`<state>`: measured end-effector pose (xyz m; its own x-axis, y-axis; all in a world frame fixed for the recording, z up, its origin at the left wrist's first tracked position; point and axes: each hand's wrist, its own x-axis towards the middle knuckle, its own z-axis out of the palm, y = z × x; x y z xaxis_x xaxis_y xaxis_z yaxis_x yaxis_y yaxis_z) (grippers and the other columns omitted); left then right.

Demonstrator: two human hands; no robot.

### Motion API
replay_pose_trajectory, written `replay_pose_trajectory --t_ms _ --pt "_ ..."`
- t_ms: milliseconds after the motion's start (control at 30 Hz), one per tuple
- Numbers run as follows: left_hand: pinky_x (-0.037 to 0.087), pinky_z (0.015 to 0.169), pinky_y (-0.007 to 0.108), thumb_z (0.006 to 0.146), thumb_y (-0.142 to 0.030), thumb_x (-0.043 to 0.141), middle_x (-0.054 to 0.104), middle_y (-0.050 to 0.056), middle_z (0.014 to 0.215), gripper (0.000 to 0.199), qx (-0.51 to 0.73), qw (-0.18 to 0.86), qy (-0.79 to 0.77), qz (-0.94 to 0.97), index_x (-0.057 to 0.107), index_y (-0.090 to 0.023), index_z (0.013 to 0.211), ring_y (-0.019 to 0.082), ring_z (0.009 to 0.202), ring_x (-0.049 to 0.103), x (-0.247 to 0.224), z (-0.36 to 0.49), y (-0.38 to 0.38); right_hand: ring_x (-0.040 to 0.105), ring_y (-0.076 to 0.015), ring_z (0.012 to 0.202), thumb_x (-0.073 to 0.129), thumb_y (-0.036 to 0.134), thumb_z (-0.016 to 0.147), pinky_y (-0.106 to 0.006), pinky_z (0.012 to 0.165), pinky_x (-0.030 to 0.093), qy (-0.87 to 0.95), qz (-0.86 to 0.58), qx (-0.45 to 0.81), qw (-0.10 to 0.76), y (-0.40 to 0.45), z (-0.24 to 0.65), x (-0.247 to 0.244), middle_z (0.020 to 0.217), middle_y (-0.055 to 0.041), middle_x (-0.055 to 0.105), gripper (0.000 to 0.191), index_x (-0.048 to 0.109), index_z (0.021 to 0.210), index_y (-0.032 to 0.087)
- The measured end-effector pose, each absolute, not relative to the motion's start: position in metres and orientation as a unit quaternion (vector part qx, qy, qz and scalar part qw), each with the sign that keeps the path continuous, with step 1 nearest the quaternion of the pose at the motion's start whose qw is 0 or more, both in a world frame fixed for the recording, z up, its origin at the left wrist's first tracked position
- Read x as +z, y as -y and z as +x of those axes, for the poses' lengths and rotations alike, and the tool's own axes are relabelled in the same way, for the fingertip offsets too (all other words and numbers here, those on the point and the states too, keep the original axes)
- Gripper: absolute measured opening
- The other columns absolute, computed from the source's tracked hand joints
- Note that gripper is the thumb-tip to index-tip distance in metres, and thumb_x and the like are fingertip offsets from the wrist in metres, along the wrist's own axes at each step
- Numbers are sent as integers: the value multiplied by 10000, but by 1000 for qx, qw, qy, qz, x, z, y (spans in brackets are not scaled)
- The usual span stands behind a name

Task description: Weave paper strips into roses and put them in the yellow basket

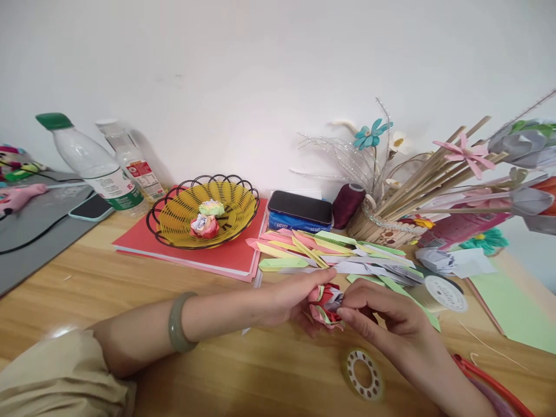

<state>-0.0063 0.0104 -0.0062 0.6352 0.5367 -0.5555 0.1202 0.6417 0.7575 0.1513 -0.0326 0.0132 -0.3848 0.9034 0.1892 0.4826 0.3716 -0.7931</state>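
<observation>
My left hand (pixel 299 301), with a green bangle on its wrist, is closed around a folded paper flower (pixel 325 301) in red, pink, pale green and grey. The thumb lies along the flower's top and the other fingers are partly hidden behind it. From the right, my right hand (pixel 373 313) pinches the flower's grey inner petals between thumb and forefinger. Just beyond both hands lies a pile of folded paper strips (pixel 299 246) in pink, yellow, green and grey. A roll of clear tape (pixel 364 375) lies on the wooden table below the right hand.
A yellow woven basket (pixel 234 217) with two paper flowers stands on red paper (pixel 134 237). Two bottles (pixel 93 162) and a phone (pixel 91 207) are left. Behind the strips are another phone (pixel 299 207) and purple thread (pixel 348 205). A thread spool (pixel 443 293) and red-handled scissors (pixel 486 379) are right.
</observation>
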Motion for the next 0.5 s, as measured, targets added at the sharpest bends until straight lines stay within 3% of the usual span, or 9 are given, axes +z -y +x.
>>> replay_pose_trajectory --t_ms 500 --pt "374 483 260 630 -666 488 525 10 585 513 129 820 -407 382 496 -156 684 158 567 549 -16 -8 -12 559 -107 650 515 234 840 -207 569 445 826 -416 253 284 32 158 12 751 -15 612 131 645 850 233"
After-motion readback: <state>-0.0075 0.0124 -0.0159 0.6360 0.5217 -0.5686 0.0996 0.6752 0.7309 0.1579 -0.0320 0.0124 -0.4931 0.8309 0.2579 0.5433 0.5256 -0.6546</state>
